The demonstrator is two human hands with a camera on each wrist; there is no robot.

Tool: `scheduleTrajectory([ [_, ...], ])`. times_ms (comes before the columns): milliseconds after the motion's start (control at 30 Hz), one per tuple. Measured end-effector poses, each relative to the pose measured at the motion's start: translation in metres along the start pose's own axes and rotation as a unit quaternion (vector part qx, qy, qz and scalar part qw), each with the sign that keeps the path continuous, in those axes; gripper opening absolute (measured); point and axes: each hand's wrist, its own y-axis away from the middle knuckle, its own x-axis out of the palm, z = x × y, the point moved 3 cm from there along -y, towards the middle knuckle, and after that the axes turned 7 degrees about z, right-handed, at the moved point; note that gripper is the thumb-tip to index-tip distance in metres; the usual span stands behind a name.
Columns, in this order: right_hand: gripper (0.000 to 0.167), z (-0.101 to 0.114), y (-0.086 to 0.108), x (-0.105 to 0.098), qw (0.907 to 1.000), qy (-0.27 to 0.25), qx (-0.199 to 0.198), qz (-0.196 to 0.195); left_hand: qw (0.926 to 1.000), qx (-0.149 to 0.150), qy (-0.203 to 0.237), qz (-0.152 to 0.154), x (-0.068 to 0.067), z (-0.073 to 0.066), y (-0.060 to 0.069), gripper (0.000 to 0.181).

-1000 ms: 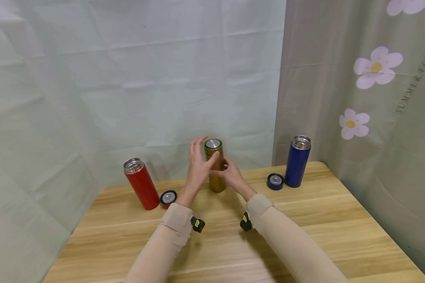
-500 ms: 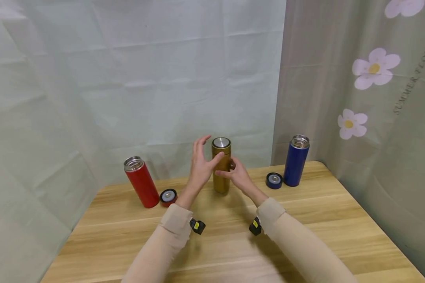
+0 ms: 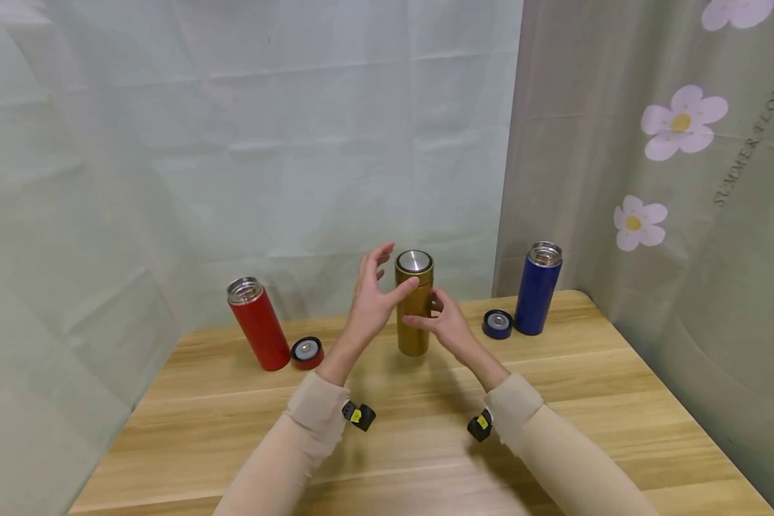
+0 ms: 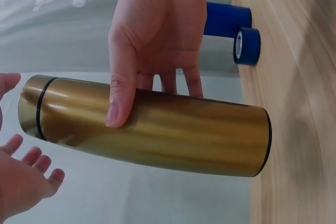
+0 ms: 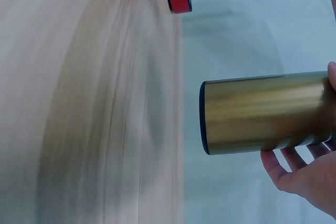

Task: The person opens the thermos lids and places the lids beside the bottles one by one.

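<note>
A gold thermos bottle (image 3: 414, 315) with a silver-topped lid (image 3: 415, 261) stands upright in the air, its base a little above the table in the right wrist view. My right hand (image 3: 450, 322) grips its body, thumb across the near side and fingers behind, as the left wrist view (image 4: 163, 30) shows. Around the lid, my left hand (image 3: 369, 304) has its fingers spread, with the thumb by the lid's near side; whether it touches is unclear. In the left wrist view, the left fingers (image 4: 31, 156) lie apart from the lid.
An open red bottle (image 3: 260, 326) leans at the left, its upturned red lid (image 3: 307, 353) beside it. At the right stand an open blue bottle (image 3: 538, 290) and its blue lid (image 3: 497, 325). Curtains (image 3: 329, 143) hang behind the wooden table (image 3: 406, 459).
The gold bottle has moved right and slightly nearer in my right hand. My left hand has shifted right alongside it, fingers still spread. The red and blue bottles stay where they were.
</note>
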Motion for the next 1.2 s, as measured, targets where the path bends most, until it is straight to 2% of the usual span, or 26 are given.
scheduleTrajectory([
  [167, 0.066, 0.005, 0.010, -0.001, 0.9999, 0.005, -0.010, 0.012, 0.9997, -0.005, 0.009, 0.023, 0.001, -0.007, 0.005, 0.078],
  [467, 0.066, 0.009, 0.025, -0.004, 0.9998, 0.002, -0.013, 0.018, 0.9983, 0.021, 0.032, 0.045, 0.000, -0.015, 0.012, 0.079],
  [733, 0.068, 0.006, 0.035, -0.003, 0.9994, -0.022, 0.005, 0.026, 0.9965, 0.012, 0.046, 0.069, -0.001, -0.017, 0.019, 0.080],
  [933, 0.067, 0.005, 0.040, -0.003, 0.9989, -0.031, 0.009, 0.034, 0.9934, 0.024, 0.058, 0.096, -0.002, -0.017, 0.022, 0.083],
  [1200, 0.069, 0.002, 0.044, -0.002, 0.9979, -0.022, 0.003, 0.061, 0.9899, 0.025, 0.060, 0.126, -0.002, -0.009, 0.025, 0.082],
])
